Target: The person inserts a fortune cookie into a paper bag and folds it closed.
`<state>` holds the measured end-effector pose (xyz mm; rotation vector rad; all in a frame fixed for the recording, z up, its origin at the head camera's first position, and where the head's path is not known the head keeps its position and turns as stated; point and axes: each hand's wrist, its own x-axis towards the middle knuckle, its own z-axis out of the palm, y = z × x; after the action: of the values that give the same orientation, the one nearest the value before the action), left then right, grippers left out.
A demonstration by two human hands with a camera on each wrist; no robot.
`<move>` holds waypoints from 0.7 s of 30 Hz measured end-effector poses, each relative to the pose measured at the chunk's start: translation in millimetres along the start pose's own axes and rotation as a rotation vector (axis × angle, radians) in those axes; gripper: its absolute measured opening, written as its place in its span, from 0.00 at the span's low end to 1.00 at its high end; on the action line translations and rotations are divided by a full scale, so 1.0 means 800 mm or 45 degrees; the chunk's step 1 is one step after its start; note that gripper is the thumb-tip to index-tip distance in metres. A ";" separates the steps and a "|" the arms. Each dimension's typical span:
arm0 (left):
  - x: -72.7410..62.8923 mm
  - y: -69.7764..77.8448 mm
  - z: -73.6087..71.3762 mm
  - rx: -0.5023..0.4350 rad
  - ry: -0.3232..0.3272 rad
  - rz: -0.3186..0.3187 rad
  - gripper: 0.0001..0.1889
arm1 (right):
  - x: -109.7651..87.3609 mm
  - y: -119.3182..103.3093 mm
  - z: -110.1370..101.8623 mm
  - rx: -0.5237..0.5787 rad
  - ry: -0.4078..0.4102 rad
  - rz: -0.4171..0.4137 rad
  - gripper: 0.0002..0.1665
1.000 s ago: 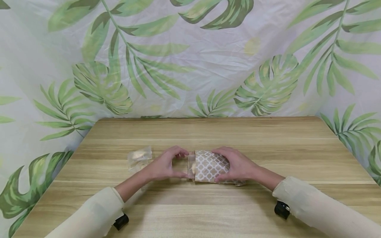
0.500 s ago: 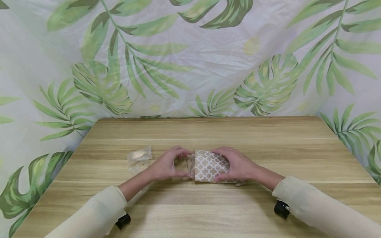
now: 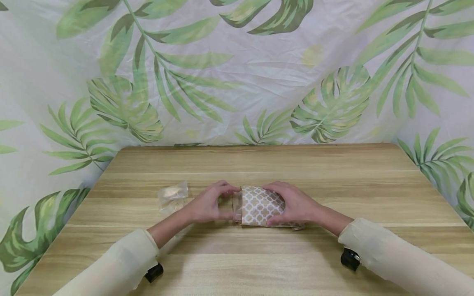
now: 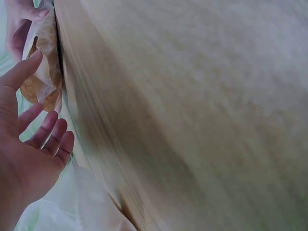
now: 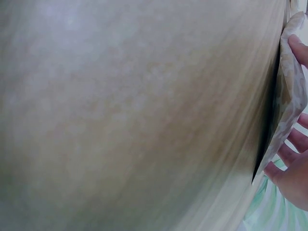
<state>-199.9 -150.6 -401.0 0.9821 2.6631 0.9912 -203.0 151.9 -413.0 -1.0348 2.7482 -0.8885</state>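
Note:
A brown paper bag [image 3: 257,207] with a white lattice print lies on its side mid-table, its mouth facing left. My right hand [image 3: 296,205] grips its right part, thumb on the near side and fingers on the far side; the right wrist view shows that hand around the bag [image 5: 288,96] too. A clear plastic packet [image 3: 237,207] sticks out of the mouth, its rest hidden inside. My left hand [image 3: 207,203] holds this packet across its width, index finger at the far edge and thumb at the near edge. In the left wrist view, the thumb [image 4: 29,67] overlaps the bag's mouth.
Left of the left hand, clear plastic packets [image 3: 174,192] with pale contents lie on the wood-grain table [image 3: 237,263], partly behind the forearm. A leaf-printed cloth [image 3: 237,82] hangs behind the table. Dark wrist cameras [image 3: 153,272] sit below both sleeves.
My left hand has shifted slightly right toward the bag, and less of the packet shows outside the mouth than a second ago. The right hand and the bag have stayed in place.

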 end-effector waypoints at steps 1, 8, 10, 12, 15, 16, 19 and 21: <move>0.000 0.000 0.000 0.007 -0.003 0.000 0.40 | 0.000 0.000 0.000 -0.001 0.000 0.000 0.59; -0.001 -0.002 0.005 0.004 0.018 0.007 0.41 | 0.001 0.001 0.001 0.000 0.007 -0.015 0.59; -0.001 -0.003 0.007 -0.009 0.035 0.007 0.42 | 0.001 0.000 0.001 -0.002 0.007 -0.016 0.59; 0.000 -0.003 0.011 -0.023 0.051 0.000 0.42 | 0.001 0.000 0.001 -0.005 0.008 -0.017 0.59; 0.002 -0.002 0.016 -0.036 0.082 -0.010 0.41 | 0.001 -0.001 0.000 -0.005 0.009 -0.017 0.59; 0.003 -0.001 0.018 -0.040 0.090 -0.013 0.41 | 0.001 -0.001 0.000 -0.004 0.009 -0.016 0.59; 0.005 0.000 0.020 -0.040 0.099 -0.019 0.41 | 0.001 -0.001 -0.001 0.002 0.006 -0.012 0.59; 0.005 0.001 0.020 -0.052 0.085 -0.030 0.42 | 0.001 -0.001 -0.001 0.006 0.003 -0.010 0.58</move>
<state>-197.3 -139.0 -412.6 0.9231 2.6896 1.0881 -203.0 151.3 -411.6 -1.0456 2.7448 -0.8975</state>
